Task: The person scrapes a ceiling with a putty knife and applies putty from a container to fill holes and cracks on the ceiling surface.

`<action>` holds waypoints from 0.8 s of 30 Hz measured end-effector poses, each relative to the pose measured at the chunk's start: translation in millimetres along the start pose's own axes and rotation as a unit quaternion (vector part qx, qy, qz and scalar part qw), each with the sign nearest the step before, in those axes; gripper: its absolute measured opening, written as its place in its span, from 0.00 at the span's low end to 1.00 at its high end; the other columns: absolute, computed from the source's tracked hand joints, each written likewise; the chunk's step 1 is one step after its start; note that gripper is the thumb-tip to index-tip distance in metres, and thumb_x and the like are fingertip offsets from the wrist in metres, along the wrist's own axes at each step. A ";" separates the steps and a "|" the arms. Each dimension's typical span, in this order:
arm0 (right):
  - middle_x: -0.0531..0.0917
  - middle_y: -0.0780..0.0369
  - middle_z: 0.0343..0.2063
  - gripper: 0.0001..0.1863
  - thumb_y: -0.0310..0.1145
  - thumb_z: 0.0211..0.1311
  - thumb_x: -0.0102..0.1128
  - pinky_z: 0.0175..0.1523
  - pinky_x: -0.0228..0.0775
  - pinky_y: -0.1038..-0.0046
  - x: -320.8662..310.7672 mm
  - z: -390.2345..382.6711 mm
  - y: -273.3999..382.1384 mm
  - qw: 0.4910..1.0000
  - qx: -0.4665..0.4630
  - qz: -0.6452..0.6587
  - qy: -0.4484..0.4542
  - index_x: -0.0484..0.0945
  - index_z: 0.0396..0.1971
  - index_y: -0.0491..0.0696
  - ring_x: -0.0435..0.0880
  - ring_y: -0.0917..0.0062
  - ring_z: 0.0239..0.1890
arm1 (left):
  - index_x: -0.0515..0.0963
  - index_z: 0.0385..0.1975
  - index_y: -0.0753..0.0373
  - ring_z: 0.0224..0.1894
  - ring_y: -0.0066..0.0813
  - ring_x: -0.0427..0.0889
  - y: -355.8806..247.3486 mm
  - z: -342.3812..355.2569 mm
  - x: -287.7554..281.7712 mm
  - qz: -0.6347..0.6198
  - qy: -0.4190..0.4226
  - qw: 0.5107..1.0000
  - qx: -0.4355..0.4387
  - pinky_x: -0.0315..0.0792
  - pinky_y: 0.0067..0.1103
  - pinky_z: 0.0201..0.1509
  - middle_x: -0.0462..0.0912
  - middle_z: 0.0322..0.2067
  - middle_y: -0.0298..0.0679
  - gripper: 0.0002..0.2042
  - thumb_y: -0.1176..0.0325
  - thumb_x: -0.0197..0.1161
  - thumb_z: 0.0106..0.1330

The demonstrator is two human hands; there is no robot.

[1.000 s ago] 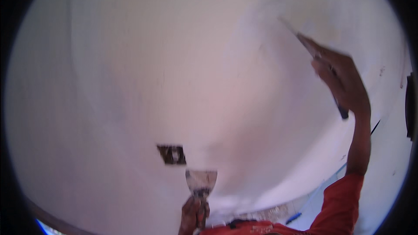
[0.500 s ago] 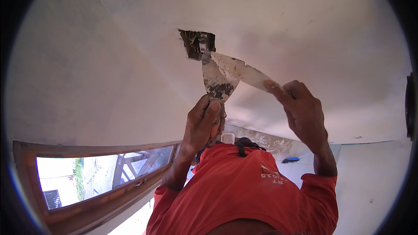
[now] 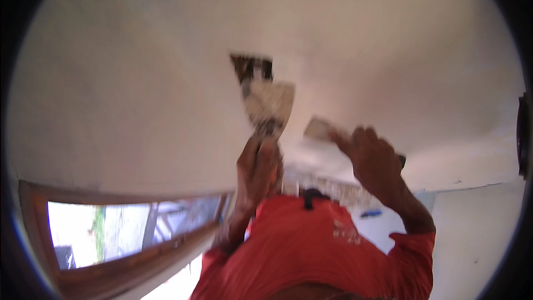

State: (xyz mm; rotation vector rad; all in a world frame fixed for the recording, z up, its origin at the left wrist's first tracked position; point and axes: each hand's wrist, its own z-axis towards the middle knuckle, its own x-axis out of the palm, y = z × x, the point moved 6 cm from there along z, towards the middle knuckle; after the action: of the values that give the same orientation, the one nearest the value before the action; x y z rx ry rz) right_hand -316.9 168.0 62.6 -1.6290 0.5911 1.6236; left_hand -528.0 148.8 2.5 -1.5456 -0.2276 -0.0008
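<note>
The left hand (image 3: 258, 166) is clamped on the handle of a broad, plaster-smeared metal putty knife (image 3: 269, 105), its blade reaching toward 12 o'clock and meeting the dark rectangular hole (image 3: 251, 68) in the white ceiling (image 3: 139, 78). The blade likely flexes slightly; grip it at the handle, not the thin edge. At 3 o'clock, the right hand (image 3: 373, 158) is closed around a second pale flat blade (image 3: 319, 129), blurred and probably light.
</note>
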 end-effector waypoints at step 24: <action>0.66 0.61 0.25 0.33 0.18 0.60 0.54 0.27 0.65 0.70 -260.7 104.8 -93.8 0.903 -0.011 -0.091 -0.419 0.69 0.66 0.56 0.67 0.76 0.22 | 0.70 0.31 0.69 0.20 0.23 0.73 37.5 25.6 -31.1 -0.094 0.030 0.995 -0.033 0.71 0.22 0.24 0.71 0.17 0.37 0.13 0.65 0.48 0.75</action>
State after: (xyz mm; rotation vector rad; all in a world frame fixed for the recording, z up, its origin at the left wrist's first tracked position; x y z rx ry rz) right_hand -334.6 259.0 343.9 -0.8131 -0.0310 1.9669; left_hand -556.9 170.7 -38.9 -1.5815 -0.3275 -0.2046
